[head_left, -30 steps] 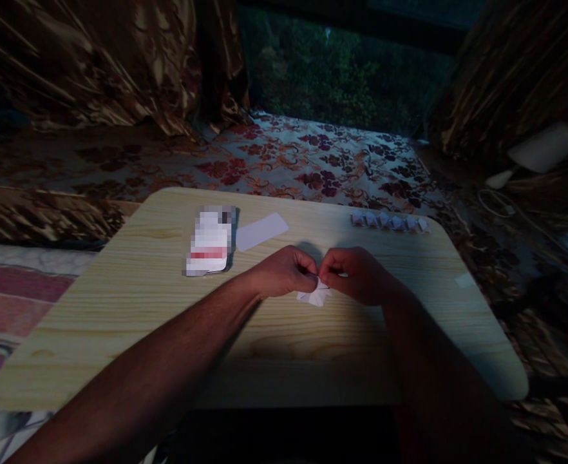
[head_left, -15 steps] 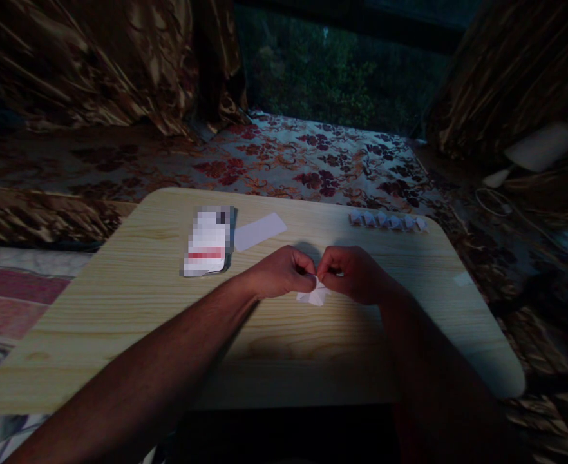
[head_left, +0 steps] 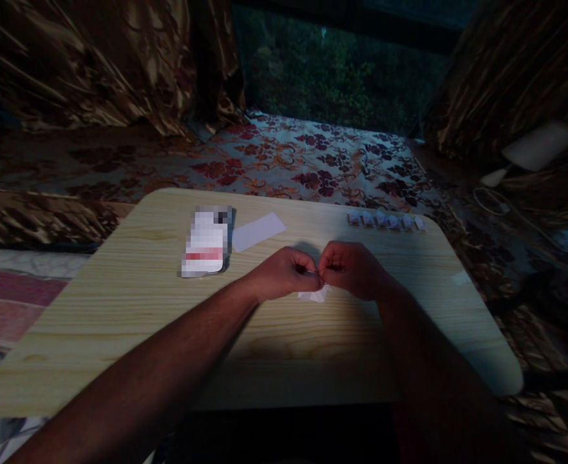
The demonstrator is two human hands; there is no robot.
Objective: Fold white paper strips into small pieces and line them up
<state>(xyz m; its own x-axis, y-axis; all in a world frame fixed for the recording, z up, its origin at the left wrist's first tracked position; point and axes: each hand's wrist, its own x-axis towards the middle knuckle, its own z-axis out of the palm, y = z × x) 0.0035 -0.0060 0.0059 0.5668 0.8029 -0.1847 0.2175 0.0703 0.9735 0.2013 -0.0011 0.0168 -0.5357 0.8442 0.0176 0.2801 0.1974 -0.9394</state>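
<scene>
White folded paper (head_left: 315, 295) sits mid-table (head_left: 134, 316), pinched at its far edge by left hand (head_left: 288, 272) and right hand (head_left: 351, 270), presumably to steady it. Farther out: one paper strip (head_left: 259, 232), one pixelated slab (head_left: 203, 243) left, six folded pieces (head_left: 381, 220) far right, seemingly lined up clear of the hands.

Looking for lettering, and reading none! Over to the pixelated white object (head_left: 203, 235): showing just blurred blocks and a red band (head_left: 204, 254) low down, giving up not one legible letter, number or brand.
</scene>
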